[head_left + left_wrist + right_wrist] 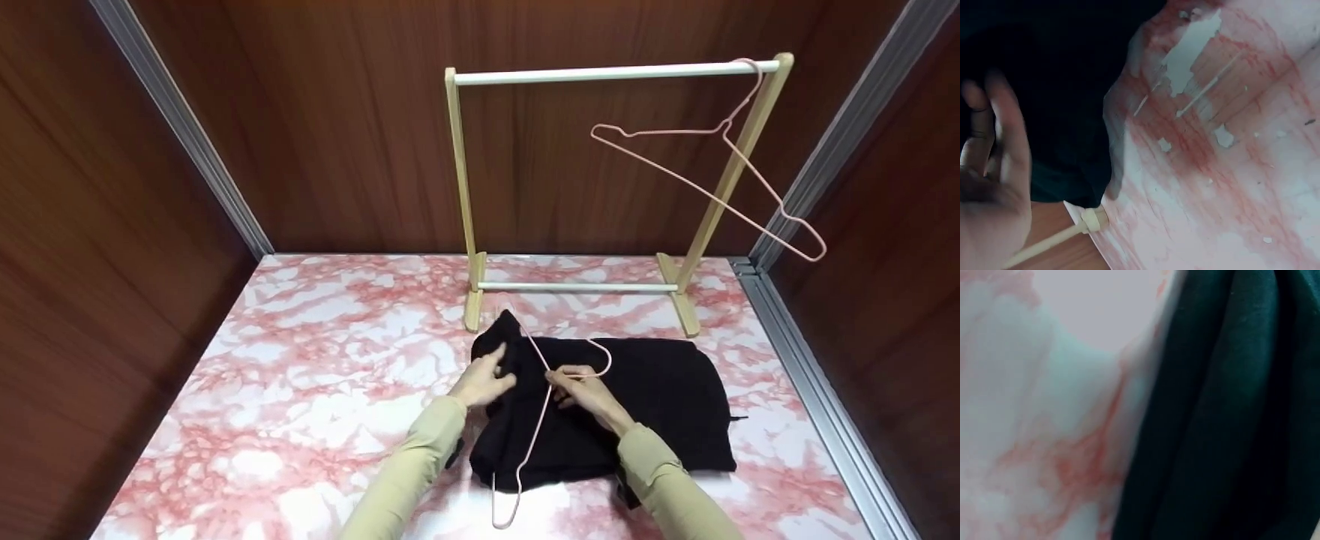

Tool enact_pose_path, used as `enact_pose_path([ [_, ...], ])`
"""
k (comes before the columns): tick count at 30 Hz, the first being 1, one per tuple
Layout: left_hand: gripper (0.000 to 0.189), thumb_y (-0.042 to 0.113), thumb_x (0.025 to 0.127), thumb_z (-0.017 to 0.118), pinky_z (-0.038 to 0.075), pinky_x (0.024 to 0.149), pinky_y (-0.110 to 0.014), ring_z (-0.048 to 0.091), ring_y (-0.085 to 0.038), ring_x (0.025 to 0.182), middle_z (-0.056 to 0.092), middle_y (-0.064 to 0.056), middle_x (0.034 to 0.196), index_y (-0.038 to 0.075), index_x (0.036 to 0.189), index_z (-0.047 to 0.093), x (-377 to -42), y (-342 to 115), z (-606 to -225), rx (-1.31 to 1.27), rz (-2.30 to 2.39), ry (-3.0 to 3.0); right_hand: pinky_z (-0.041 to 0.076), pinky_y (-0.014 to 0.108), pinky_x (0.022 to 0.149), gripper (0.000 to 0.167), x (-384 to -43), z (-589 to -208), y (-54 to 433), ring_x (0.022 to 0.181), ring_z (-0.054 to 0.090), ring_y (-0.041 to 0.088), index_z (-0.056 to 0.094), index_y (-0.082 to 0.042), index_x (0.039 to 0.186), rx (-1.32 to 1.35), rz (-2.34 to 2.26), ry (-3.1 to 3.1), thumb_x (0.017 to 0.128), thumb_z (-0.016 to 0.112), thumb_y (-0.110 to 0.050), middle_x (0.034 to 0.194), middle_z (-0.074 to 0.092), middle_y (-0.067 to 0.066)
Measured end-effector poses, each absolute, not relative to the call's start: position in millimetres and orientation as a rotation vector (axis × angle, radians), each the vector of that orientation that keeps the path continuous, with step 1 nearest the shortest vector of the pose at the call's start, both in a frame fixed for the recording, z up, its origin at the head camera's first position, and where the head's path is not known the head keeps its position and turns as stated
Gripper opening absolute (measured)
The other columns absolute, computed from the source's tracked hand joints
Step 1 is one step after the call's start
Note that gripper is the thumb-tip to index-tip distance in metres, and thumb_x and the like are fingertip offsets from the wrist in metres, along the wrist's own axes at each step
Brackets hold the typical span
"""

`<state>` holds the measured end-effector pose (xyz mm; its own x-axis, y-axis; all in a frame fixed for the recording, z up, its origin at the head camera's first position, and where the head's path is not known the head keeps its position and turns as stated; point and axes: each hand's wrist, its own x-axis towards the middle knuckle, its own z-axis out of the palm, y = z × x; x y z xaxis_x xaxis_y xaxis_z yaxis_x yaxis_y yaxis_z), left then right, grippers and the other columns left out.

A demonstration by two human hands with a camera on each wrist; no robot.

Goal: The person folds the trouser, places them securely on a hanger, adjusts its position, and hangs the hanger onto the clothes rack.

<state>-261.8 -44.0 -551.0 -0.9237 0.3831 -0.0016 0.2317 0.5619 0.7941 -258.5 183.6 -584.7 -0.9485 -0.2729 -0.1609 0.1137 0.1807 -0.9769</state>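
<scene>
A folded black garment (652, 397) lies on the table, its left edge bunched up. Across that left part runs a pink hanger (537, 427), its hook pointing right and one end sticking out past the garment's near edge. My right hand (589, 394) pinches the hanger at the neck, below the hook. At the garment's left edge is my left hand (484, 381), fingers extended over the black cloth; the left wrist view shows these fingers (1010, 129) loosely straight against the dark fabric. In the right wrist view only garment folds (1213, 416) and tabletop show, without the hand.
Behind the garment stands a wooden rack (461, 165) with a white top rail (600, 75). A second pink hanger (675, 176) hangs at the rail's right end. Brown panels (337, 135) enclose the marbled pink and white table (300, 360) at the back and sides.
</scene>
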Motion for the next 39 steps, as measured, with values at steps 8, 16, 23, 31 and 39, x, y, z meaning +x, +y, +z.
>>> enact_pose_path([
  [8,0.048,0.032,0.101,0.040,0.032,0.116,-0.051,0.049,-0.038,0.130,0.062,-0.010,0.136,0.013,0.139,0.061,-267,-37,-554,0.611,0.883,2.757,0.055,0.026,0.070,0.021,-257,-589,187,0.076,0.062,0.012,0.062,-0.012,0.080,-0.156,-1.882,2.083,0.099,0.062,-0.021,0.077,0.059,-0.006],
  [16,0.076,0.056,0.082,0.070,0.007,0.129,-0.053,0.009,-0.032,0.159,0.014,-0.006,0.171,0.015,0.143,0.049,-272,-42,-557,0.906,0.482,2.828,0.055,0.024,0.070,0.023,-256,-592,191,0.075,0.061,0.011,0.060,-0.013,0.078,-0.142,-1.908,2.045,0.099,0.061,-0.021,0.073,0.057,-0.006],
  [23,0.138,0.079,0.053,0.081,0.012,0.129,-0.050,0.009,-0.026,0.160,0.005,-0.006,0.172,0.012,0.158,0.022,-276,-32,-565,0.945,0.118,2.935,0.054,0.025,0.072,0.022,-255,-594,193,0.077,0.061,0.012,0.059,-0.011,0.080,-0.172,-1.924,2.047,0.100,0.061,-0.020,0.073,0.056,-0.004],
  [31,0.158,0.083,0.042,0.082,0.020,0.128,-0.045,0.016,-0.022,0.158,0.013,-0.007,0.171,0.012,0.163,0.009,-279,-13,-560,0.824,-0.293,2.945,0.056,0.026,0.072,0.018,-252,-596,196,0.075,0.063,0.013,0.061,-0.004,0.087,-0.181,-2.002,2.022,0.100,0.061,-0.017,0.074,0.056,-0.004],
  [39,0.155,0.093,0.039,0.071,0.013,0.129,-0.040,0.010,-0.015,0.159,0.011,0.005,0.172,0.021,0.163,0.013,-287,-5,-567,0.888,-0.589,2.917,0.057,0.027,0.072,0.027,-249,-598,198,0.074,0.064,0.012,0.058,0.010,0.100,-0.195,-2.029,2.005,0.099,0.062,-0.017,0.075,0.058,-0.003],
])
